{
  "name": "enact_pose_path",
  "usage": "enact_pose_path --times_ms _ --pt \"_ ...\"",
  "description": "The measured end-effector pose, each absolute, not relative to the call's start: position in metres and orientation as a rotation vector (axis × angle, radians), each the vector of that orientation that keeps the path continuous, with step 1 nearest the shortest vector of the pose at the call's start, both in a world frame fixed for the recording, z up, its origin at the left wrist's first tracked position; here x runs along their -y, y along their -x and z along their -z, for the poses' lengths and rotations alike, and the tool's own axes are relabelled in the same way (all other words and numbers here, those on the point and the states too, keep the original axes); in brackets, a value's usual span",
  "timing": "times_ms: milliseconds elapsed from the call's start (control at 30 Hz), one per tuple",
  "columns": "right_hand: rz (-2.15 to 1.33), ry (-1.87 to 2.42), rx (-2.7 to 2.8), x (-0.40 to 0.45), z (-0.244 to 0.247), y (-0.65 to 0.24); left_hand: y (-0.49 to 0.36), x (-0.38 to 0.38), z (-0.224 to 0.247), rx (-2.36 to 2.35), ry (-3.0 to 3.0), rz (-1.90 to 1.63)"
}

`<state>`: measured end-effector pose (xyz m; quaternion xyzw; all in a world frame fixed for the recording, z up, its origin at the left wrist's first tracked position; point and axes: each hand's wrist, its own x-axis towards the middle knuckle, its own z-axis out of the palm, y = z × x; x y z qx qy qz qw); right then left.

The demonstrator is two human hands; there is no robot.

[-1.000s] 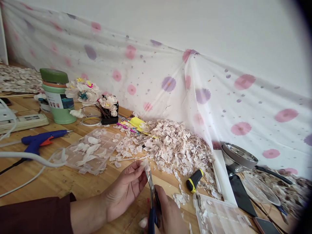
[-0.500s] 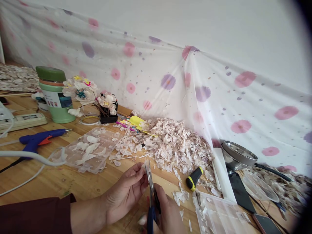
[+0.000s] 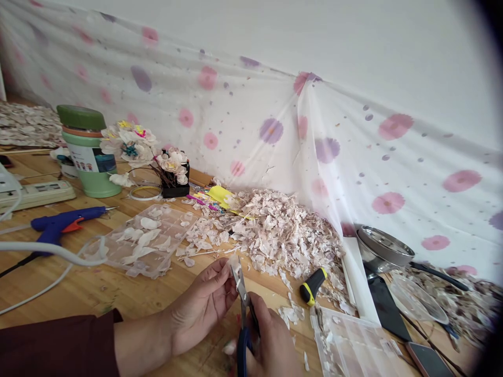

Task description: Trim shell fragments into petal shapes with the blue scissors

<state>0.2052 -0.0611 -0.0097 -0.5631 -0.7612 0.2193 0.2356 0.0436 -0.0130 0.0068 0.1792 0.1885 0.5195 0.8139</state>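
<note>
My left hand (image 3: 202, 303) pinches a small, thin whitish petal-like piece (image 3: 234, 261) between thumb and fingers. Blue-handled scissors (image 3: 243, 335) are gripped in my right hand (image 3: 273, 335), their blades pointing up against the piece. The blades stand slightly apart, with a tiny sliver of pale material on them. Behind both hands lies a big heap of pale, dry petal-like flakes (image 3: 283, 235). A few loose flakes (image 3: 291, 314) are scattered on the wooden table to the right of my right hand.
Left of the hands is a clear compartment tray (image 3: 173, 225) with pale pieces; another tray (image 3: 353, 340) lies front right. A blue glue gun (image 3: 66, 222), green container (image 3: 92, 157) and petal flowers (image 3: 131, 144) stand left. A black-yellow handle (image 3: 313, 286), pan (image 3: 383, 251) and phones lie right.
The scissor blades have shifted slightly left over the petal-like piece, and their gap differs a little. Both hands otherwise stay nearly in place.
</note>
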Motion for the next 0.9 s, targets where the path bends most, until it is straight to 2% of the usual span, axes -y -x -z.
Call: enact_pose_path --times_ms 400,900 --pt "-0.606 1.52 2.069 0.0654 0.0048 -0.201 -0.0457 0.0153 -0.0144 -0.454 -0.298 -1.089" --pt "-0.863 1.364 1.956 0.0649 0.0103 -0.2018 -0.046 0.0156 -0.0075 -0.443 -0.357 -1.046"
